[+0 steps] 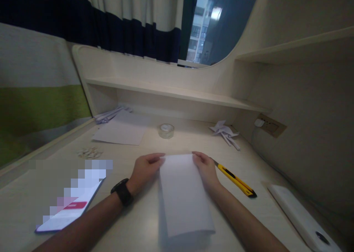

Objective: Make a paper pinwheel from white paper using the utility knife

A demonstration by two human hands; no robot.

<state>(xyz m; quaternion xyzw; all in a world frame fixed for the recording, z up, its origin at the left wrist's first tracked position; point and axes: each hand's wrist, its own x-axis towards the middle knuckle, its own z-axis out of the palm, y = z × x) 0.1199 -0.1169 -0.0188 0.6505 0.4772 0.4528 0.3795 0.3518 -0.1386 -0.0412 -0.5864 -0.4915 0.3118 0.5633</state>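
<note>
A white sheet of paper [185, 196], apparently folded, is held between my two hands above the desk. My left hand [146, 171], with a dark watch on its wrist, pinches the paper's far left corner between thumb and fingers. At the far right corner, my right hand [205, 169] grips the same sheet in the same way. Just beyond my right hand lies a yellow utility knife [235, 180], its tip partly hidden behind that hand.
A roll of clear tape [166, 131] stands at the back. Paper sheets [124, 128] lie back left, near small pale pieces [90, 153]. A lit tablet [74, 204] is at left. Paper pinwheels [225, 132] lie back right; a white device [298, 211] sits along the right wall.
</note>
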